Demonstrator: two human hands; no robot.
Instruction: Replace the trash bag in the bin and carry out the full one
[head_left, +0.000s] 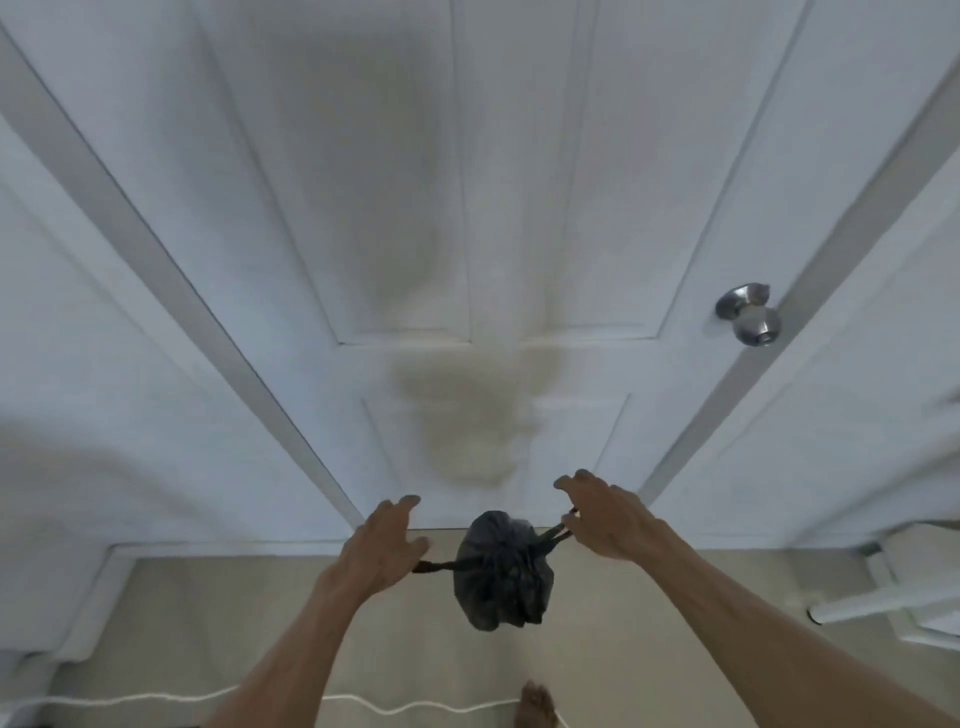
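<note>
A small full black trash bag hangs between my two hands above the beige floor, its top gathered shut. My left hand holds one drawstring at the bag's left, fingers partly spread. My right hand holds the other drawstring at the bag's upper right. Both strings are pulled taut sideways. The bin is not in view.
A closed white panelled door stands straight ahead, with a silver round knob on its right side. A white cord snakes across the floor near my bare foot. White furniture legs stand at the right.
</note>
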